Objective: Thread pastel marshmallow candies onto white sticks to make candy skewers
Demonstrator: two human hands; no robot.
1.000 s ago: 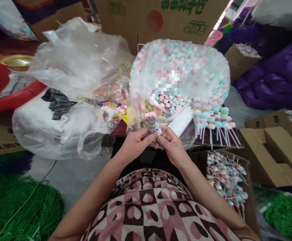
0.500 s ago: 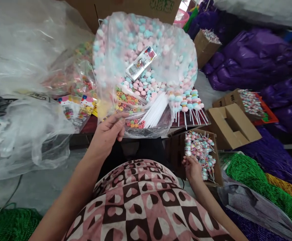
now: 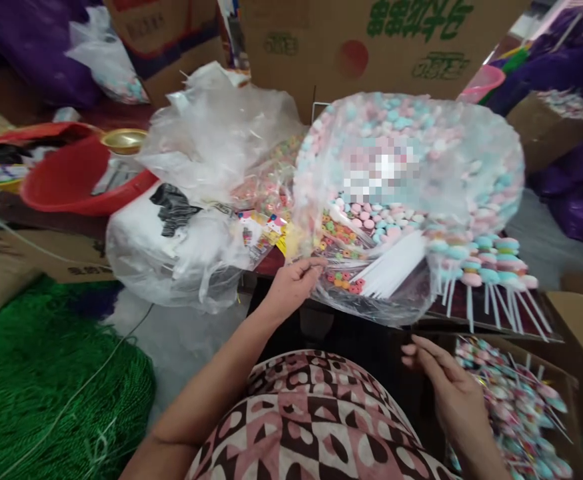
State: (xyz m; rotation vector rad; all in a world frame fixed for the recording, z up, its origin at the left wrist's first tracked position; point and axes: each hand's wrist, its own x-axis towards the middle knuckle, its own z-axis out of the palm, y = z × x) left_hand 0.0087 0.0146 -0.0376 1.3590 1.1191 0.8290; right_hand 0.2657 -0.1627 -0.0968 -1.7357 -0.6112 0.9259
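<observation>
My left hand (image 3: 295, 288) is at the front edge of a clear plastic bag (image 3: 366, 310), its thumb and fingertips pressed together; what they hold, if anything, is too small to make out. Ring-shaped coloured candies (image 3: 341, 277) and a bundle of white sticks (image 3: 391, 267) lie just beyond it. My right hand (image 3: 454, 390) hovers left of a carton of wrapped candy skewers (image 3: 521, 407), fingers loosely bent and apart, with nothing visible in them. Pink, blue and white marshmallows (image 3: 386, 223) fill the big bag behind. Unwrapped marshmallow skewers (image 3: 501, 263) lie at the table's right.
Red basins (image 3: 66, 180) and a small gold-coloured bowl (image 3: 124, 140) stand at the left of the table. White plastic bags (image 3: 181, 253) hang over its front edge. A large cardboard box (image 3: 316, 53) stands behind. Green netting (image 3: 71, 373) is heaped on the floor at left.
The view has swung left, bringing the red basins into sight. My right hand has come away from the carton of wrapped skewers, toward my body's middle. My left hand stays by the bag's edge.
</observation>
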